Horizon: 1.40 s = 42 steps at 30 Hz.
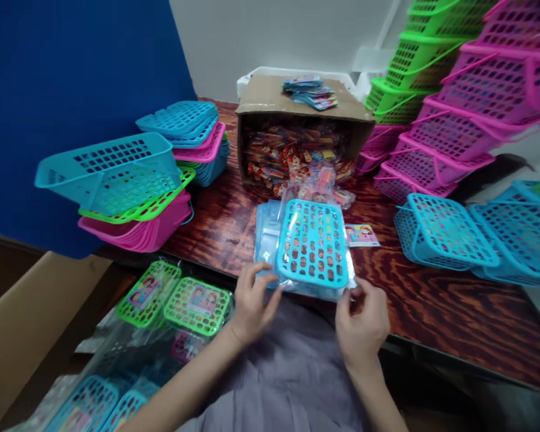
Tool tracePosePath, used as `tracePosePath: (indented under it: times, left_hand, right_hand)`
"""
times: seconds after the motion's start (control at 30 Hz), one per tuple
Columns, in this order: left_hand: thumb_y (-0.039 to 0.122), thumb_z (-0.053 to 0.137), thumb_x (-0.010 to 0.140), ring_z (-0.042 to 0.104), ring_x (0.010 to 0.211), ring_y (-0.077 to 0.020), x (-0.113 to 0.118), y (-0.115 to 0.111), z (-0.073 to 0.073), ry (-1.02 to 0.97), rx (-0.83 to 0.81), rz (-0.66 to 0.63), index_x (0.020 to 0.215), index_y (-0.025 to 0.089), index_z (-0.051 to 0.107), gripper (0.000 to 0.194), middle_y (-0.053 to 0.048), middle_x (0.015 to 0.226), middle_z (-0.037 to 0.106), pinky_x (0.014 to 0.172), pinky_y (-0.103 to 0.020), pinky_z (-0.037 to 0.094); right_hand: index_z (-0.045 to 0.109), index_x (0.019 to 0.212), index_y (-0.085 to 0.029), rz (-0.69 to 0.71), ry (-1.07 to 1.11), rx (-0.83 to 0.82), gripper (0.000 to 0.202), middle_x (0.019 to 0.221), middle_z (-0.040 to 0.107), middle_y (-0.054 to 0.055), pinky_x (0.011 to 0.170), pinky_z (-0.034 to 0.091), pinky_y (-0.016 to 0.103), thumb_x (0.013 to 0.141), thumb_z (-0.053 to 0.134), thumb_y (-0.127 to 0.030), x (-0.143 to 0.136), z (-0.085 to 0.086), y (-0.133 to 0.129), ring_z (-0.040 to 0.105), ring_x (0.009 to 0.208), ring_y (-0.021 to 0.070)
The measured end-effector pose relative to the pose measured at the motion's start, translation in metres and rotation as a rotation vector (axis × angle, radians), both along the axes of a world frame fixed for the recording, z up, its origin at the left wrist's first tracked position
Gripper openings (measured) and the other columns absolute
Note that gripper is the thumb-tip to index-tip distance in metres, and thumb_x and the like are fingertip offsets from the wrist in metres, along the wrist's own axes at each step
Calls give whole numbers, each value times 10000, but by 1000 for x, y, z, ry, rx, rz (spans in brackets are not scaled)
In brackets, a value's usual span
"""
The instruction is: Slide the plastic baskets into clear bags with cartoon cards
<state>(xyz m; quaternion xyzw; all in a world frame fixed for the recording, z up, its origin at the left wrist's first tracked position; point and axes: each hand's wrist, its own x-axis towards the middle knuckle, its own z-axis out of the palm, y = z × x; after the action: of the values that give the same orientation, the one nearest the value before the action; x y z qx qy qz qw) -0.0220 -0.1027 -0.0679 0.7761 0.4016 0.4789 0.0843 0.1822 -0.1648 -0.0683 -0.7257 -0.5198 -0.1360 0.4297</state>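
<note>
A blue lidded basket lies at the table's front edge, its perforated lid facing up. Clear plastic bag film surrounds it and sticks out past its edges. My right hand pinches the bag's near right corner. At the near left corner is my left hand, fingers apart and curved; its fingertips are close to the film, and whether they touch it I cannot tell. Flat bluish clear bags lie partly under the basket on the left. Just right of it rests a printed card.
Behind stands an open cardboard box of wrapped items, with more cards on top. Basket and lid stacks are at left; tall pink stacks and blue baskets at right. Bagged green-lidded baskets lie below left.
</note>
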Motion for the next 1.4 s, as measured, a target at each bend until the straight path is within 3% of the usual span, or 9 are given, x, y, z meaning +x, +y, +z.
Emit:
tracePosePath:
  times: [0.1, 0.17, 0.33, 0.57, 0.77, 0.97, 1.1, 1.23, 1.4]
  left_hand:
    - [351, 723, 857, 538, 1273, -301, 7, 6, -7, -65, -298, -18, 1493, 204, 289, 783, -195, 1466, 454, 1029, -477, 481]
    - [369, 751, 825, 535, 1297, -323, 10, 15, -7, -35, -477, -83, 1569, 192, 112, 996, -218, 1507, 433, 1050, -496, 466]
    - [265, 686, 858, 646, 1161, -293, 12, 33, 1, -69, -668, -230, 1439, 218, 434, 635, -106, 1285, 670, 967, -419, 511]
    - [384, 752, 823, 701, 845, -224, 31, 40, 20, -137, -637, -17, 1107, 189, 644, 361, -28, 948, 751, 755, -304, 512]
    - [342, 707, 855, 728, 873, -259, 27, 32, 8, -27, -609, 40, 1170, 196, 638, 354, -51, 970, 770, 745, -330, 530]
    - [207, 534, 923, 741, 938, -267, 1, 27, -5, 193, -474, -62, 1350, 200, 532, 427, -94, 1075, 762, 730, -328, 546]
    - [201, 423, 968, 736, 688, -238, -11, 29, 8, 354, -353, -8, 1341, 161, 554, 397, -78, 812, 767, 607, -297, 509]
    - [222, 379, 996, 675, 539, -201, -11, 23, 14, 323, -283, 23, 1401, 119, 502, 435, -40, 675, 717, 526, -266, 451]
    - [245, 379, 1009, 602, 482, -162, -4, 14, 6, 230, -346, 55, 1481, 109, 407, 492, 15, 589, 622, 512, -230, 421]
  right_hand:
    - [580, 1174, -148, -71, 160, -101, 333, 826, 615, 64, 732, 437, 360, 859, 587, -255, 4, -11, 5, 594, 753, 258]
    - [576, 1196, -147, -69, 202, -170, 361, 809, 659, 70, 681, 415, 350, 858, 571, -275, 3, -17, 7, 612, 711, 267]
    - [603, 1184, -134, -24, 179, -189, 366, 900, 723, 142, 638, 415, 345, 888, 503, -325, -9, -17, 14, 652, 742, 300]
    - [615, 1197, -139, -45, 153, -126, 356, 903, 737, 130, 682, 473, 342, 916, 465, -298, -7, 10, 35, 687, 776, 282]
    - [635, 1191, -142, -35, 213, -116, 339, 853, 725, 88, 691, 487, 327, 920, 486, -281, 3, 5, 18, 675, 716, 235]
    - [651, 1162, -149, -63, 253, -146, 321, 819, 705, 64, 723, 484, 325, 942, 496, -325, 9, -10, -3, 664, 718, 222]
    - [660, 1152, -156, -55, 325, -141, 329, 783, 694, 48, 699, 478, 315, 940, 501, -352, 9, -1, 1, 651, 680, 208]
    - [656, 1144, -196, -61, 444, -93, 335, 819, 699, 47, 711, 481, 325, 927, 533, -420, 10, 8, 6, 653, 710, 211]
    - [555, 1046, -217, -69, 735, -13, 352, 772, 645, 12, 611, 534, 288, 852, 675, -485, -11, -11, -16, 656, 668, 198]
